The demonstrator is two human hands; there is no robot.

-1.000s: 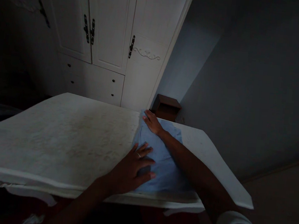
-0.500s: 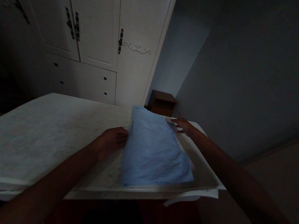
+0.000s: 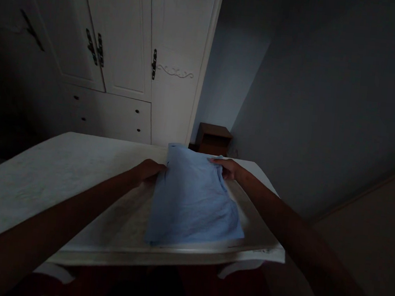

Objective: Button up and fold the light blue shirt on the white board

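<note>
A folded light blue cloth [image 3: 194,201] lies flat on the right part of a white table [image 3: 61,181], its near edge by the table's front rim. My left hand [image 3: 151,168] is closed on the cloth's far left edge. My right hand [image 3: 228,167] pinches the far right corner, fingers curled into the fabric. Both arms reach forward over the tabletop on either side of the cloth.
A white wardrobe [image 3: 129,57] with dark handles and small drawers stands behind the table. A small brown wooden cabinet [image 3: 214,139] sits in the corner by the grey wall. The room is dim. The floor shows to the right of the table.
Both hands left the top of the cloth, where they lay flat, and went to its far edge, one at each side. My right hand closed in on the corner.
</note>
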